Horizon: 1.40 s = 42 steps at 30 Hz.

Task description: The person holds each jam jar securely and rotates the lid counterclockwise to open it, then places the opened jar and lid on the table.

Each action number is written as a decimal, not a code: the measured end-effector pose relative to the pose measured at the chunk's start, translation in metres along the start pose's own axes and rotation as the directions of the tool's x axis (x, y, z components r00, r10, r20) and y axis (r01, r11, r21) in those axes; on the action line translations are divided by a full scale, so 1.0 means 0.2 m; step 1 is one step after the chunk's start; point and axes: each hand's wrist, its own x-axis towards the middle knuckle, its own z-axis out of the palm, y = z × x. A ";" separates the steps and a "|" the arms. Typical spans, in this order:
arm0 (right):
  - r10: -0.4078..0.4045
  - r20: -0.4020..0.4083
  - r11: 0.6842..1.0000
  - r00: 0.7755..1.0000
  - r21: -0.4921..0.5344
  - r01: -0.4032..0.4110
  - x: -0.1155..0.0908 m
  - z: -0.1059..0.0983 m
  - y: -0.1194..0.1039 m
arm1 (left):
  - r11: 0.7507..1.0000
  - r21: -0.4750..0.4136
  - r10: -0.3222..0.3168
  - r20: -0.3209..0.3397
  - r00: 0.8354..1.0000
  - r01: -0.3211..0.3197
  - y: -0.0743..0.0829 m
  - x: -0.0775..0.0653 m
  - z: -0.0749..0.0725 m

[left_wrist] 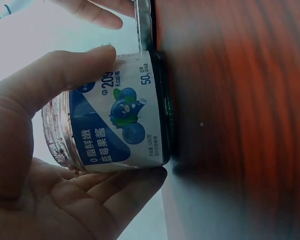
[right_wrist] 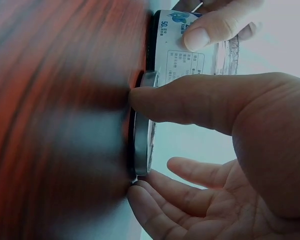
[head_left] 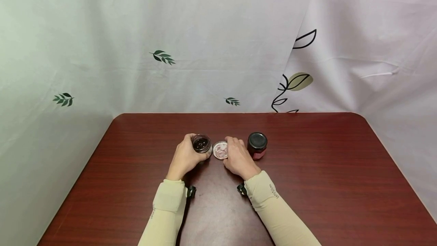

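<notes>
My left hand (head_left: pixel 186 155) grips an uncapped glass jam jar (left_wrist: pixel 122 112) standing upright on the table, thumb on one side and fingers on the other. A white and blue label with blueberries wraps the jar, and dark jam shows inside from above. Right beside it lies the jar lid (head_left: pixel 220 150), its smeared whitish inner side facing up. My right hand (head_left: pixel 238 157) holds this lid by the rim between thumb and fingers, low at the tabletop. In the right wrist view the lid's metal edge (right_wrist: pixel 142 135) shows between thumb and fingertips.
A second, dark jar (head_left: pixel 257 145) with a black lid and reddish label stands just right of my right hand. The reddish-brown wooden table (head_left: pixel 324 170) has rounded far corners. Behind it hangs a pale curtain (head_left: pixel 205 29) with leaf prints.
</notes>
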 end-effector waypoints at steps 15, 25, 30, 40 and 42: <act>-0.049 -0.034 0.999 0.998 0.002 0.049 -0.01 -0.02 -0.01 | 0.995 -0.019 0.095 0.031 0.995 -0.094 -0.01 0.02 -0.02; -0.058 -0.044 0.998 0.997 0.022 0.059 -0.02 -0.05 -0.03 | 0.993 -0.025 0.119 0.043 0.992 -0.118 -0.02 0.01 -0.03; -0.055 -0.038 0.998 0.998 0.026 0.056 -0.03 -0.05 -0.05 | 0.993 -0.025 0.120 0.048 0.992 -0.119 -0.02 0.01 -0.04; -0.074 -0.036 0.997 0.997 0.023 0.075 -0.04 -0.07 -0.07 | 0.989 -0.042 0.145 0.018 0.989 -0.144 -0.01 0.00 -0.06; -0.083 -0.038 0.996 0.996 0.028 0.084 -0.04 -0.08 -0.08 | 0.989 -0.043 0.144 0.011 0.990 -0.143 -0.01 0.00 -0.06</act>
